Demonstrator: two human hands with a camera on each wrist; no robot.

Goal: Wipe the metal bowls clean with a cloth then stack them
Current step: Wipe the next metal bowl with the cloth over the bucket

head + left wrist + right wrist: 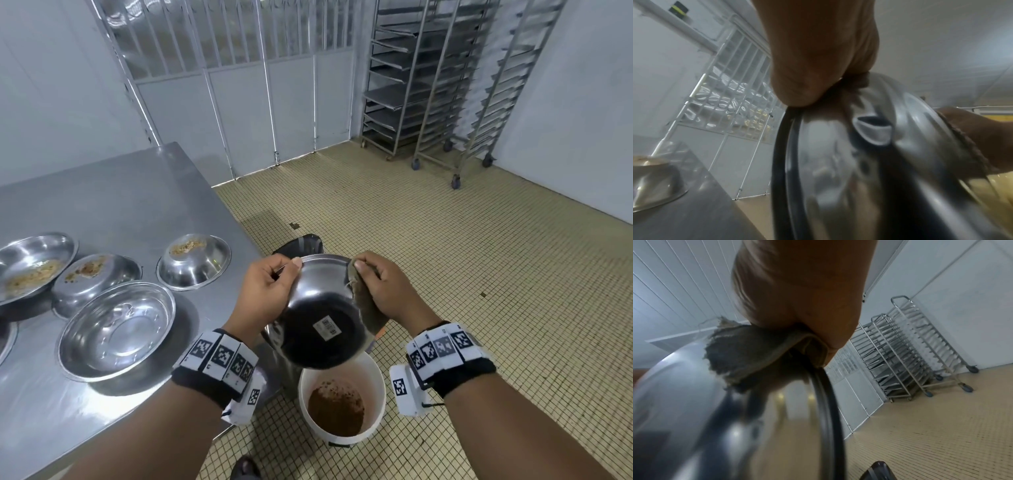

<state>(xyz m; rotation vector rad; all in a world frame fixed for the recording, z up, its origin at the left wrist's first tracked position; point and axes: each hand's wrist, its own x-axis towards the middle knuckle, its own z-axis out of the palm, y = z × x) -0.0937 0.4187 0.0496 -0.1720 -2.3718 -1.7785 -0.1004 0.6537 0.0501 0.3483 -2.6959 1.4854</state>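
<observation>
Nearest: white bucket [376,383] on the tiled floor [445,257], brown residue inside. Directly above it: metal bowl [320,329], tilted, underside with barcode sticker toward the head camera. Left hand [265,291] curled around the left rim, thumb on the edge. Right hand [383,291] pinching a brown cloth [364,308] against the right rim. Left, on the steel counter [120,198]: clean bowl [116,330], then three soiled bowls [193,262] beyond. Farthest: wheeled tray racks [445,85] against the wall.
</observation>
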